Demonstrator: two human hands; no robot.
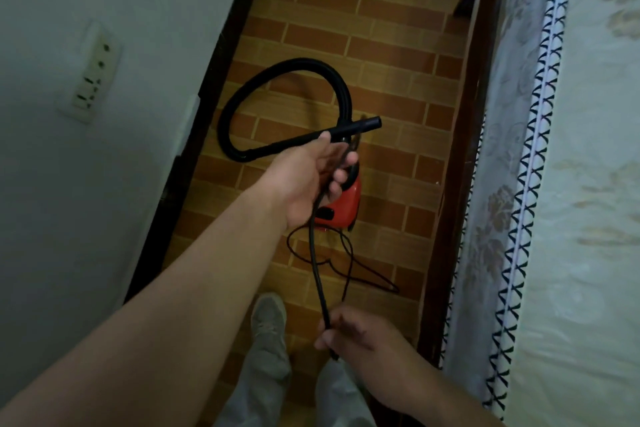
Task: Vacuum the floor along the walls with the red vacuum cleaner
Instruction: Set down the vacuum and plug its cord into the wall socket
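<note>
Red plastic of the vacuum cleaner point(343, 203) shows only in part. Its body sits on the brick-patterned floor point(346, 10) between the white wall and the bed point(588, 184), and the left hand point(311, 173) covers its upper end. Its black hose point(287, 63) curls in a loop on the floor towards the wall and ends in a straight tube point(370, 123) that passes behind the left thumb; whether the thumb touches the tube cannot be told. Where the hose joins the body is hidden by the fingers.

The left arm reaches out nearly straight from the lower left, palm turned inward, with the fingers curled round the black power cord point(317, 263). The cord runs down taut from this hand to the right hand point(349, 329), which is low, near the knees and in shadow, pinching the cord between thumb and bent fingers. More of the cord lies in loose loops on the floor below the red body; its plug is not visible.

A wall socket point(93, 76) is blurred, and one grey shoe point(268, 314) shows
</note>
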